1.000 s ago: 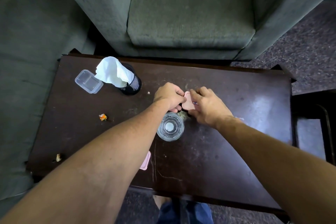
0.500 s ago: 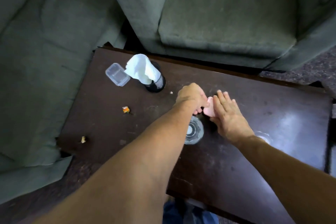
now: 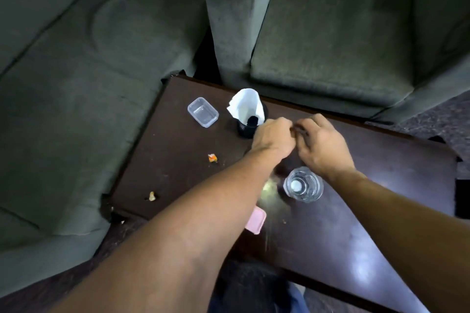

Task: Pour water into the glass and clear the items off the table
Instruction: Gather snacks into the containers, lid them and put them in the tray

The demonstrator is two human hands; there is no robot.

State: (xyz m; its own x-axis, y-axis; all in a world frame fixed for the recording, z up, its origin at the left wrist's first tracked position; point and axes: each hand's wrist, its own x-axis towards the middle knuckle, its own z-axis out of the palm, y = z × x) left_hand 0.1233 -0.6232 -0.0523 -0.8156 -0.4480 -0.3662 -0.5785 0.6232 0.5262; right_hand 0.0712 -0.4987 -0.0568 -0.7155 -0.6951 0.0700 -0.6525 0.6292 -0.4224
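Note:
A clear glass (image 3: 303,184) with water in it stands on the dark wooden table (image 3: 356,223). Just beyond it my left hand (image 3: 273,134) and my right hand (image 3: 320,145) meet knuckle to fingertip above the tabletop. My left hand is curled into a fist. The small pink piece it gripped a moment ago is out of sight, hidden in or behind the fist. My right hand's fingers bend towards that fist, and blur hides what they touch.
A black mesh cup (image 3: 248,129) holding a white tissue (image 3: 245,104) stands just left of my hands, with a clear plastic box (image 3: 203,112) beyond it. An orange wrapper (image 3: 212,158), a crumb (image 3: 152,195) and a pink lid (image 3: 255,220) lie nearer. Green sofas (image 3: 330,33) border the table.
Both hands lifted from beside the glass and moved towards the mesh cup. The pink piece between them is no longer visible. My right hand went from flat to bent. The view swung left.

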